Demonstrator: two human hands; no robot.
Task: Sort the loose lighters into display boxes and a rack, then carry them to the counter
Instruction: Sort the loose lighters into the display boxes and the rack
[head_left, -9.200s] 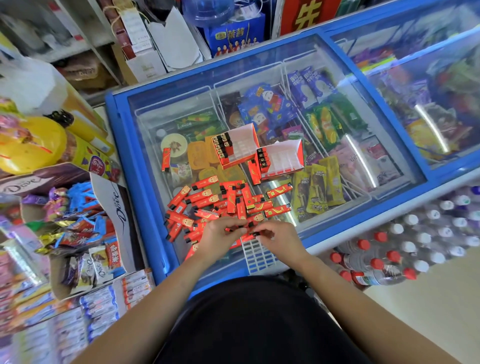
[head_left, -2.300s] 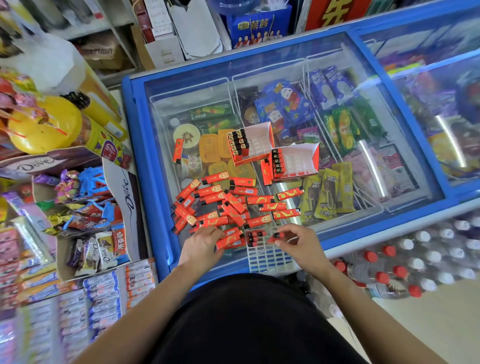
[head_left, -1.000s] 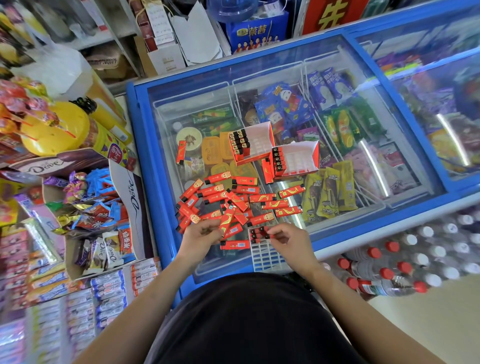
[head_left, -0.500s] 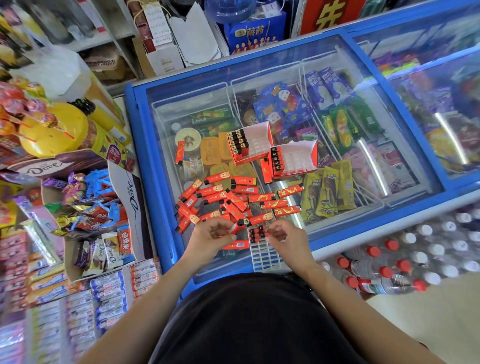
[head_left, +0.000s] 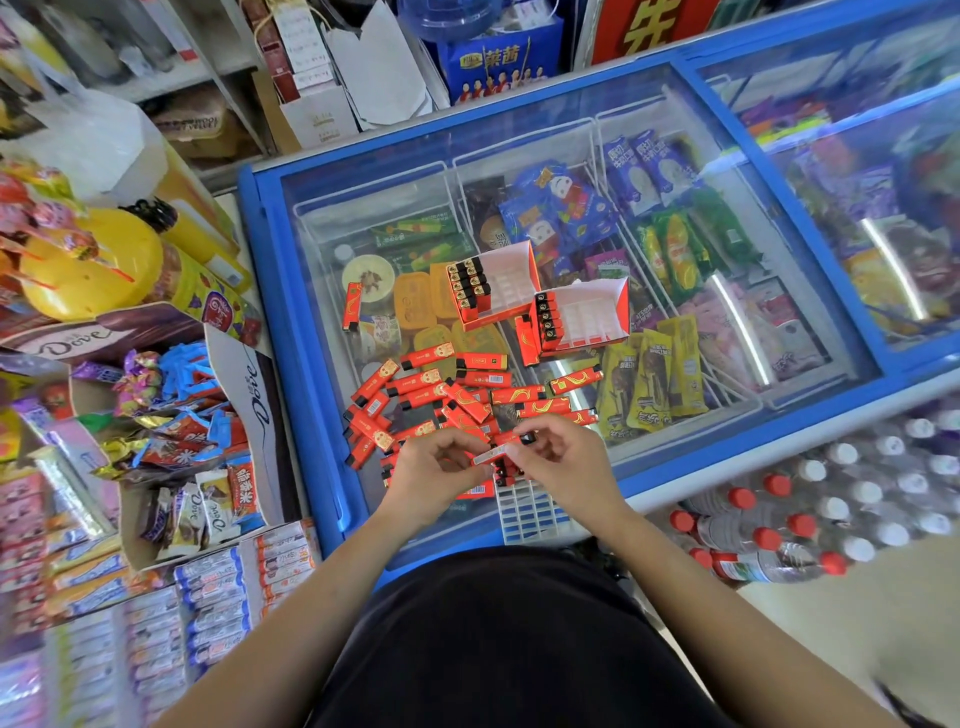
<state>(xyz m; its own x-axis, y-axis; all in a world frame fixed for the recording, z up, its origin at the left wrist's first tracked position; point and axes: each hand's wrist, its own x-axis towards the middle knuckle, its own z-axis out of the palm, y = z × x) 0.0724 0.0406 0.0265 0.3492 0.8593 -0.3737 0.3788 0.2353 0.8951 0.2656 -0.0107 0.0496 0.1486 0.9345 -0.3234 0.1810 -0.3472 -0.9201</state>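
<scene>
Several loose red lighters (head_left: 457, 395) lie scattered on the glass lid of a blue freezer (head_left: 519, 156). Two red-and-white display boxes (head_left: 498, 283) (head_left: 582, 317) lie beyond the pile, each with a row of lighters at its left end. A white plastic rack (head_left: 530, 512) sits at the near edge with a few lighters standing in its far end. My left hand (head_left: 436, 467) and my right hand (head_left: 561, 462) meet just above the rack, together pinching one red lighter (head_left: 493, 454) held sideways. One lighter (head_left: 352, 306) lies apart at the far left.
Candy and chocolate display cartons (head_left: 156, 415) crowd the left side beside the freezer. Packs of bottled water (head_left: 805, 509) with red and white caps stand on the floor at the right. Shelves and cardboard boxes (head_left: 311, 78) stand behind the freezer.
My left hand picked a lighter from the pile and brought it toward my right hand over the rack. Both hands now hold it between them.
</scene>
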